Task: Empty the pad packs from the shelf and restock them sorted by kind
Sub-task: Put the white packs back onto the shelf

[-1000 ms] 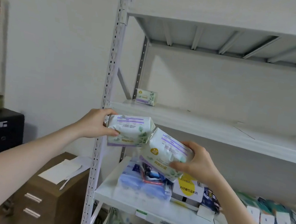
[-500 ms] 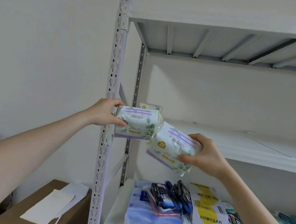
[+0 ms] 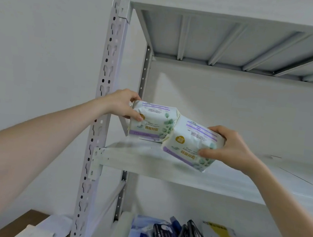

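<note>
Pad packs (image 3: 152, 122) look white, purple-striped, with green leaves.

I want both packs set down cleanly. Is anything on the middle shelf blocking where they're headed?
Nothing visible does. The left hand holds the left pad pack and the right hand the right pad pack at the shelf board, bare where it shows; behind the packs is hidden.

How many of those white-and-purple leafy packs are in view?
2. The left pack is gripped by the left hand over the shelf near its left end; the right pack, tilted, is in the right hand, touching it. More may hide behind them.
</note>
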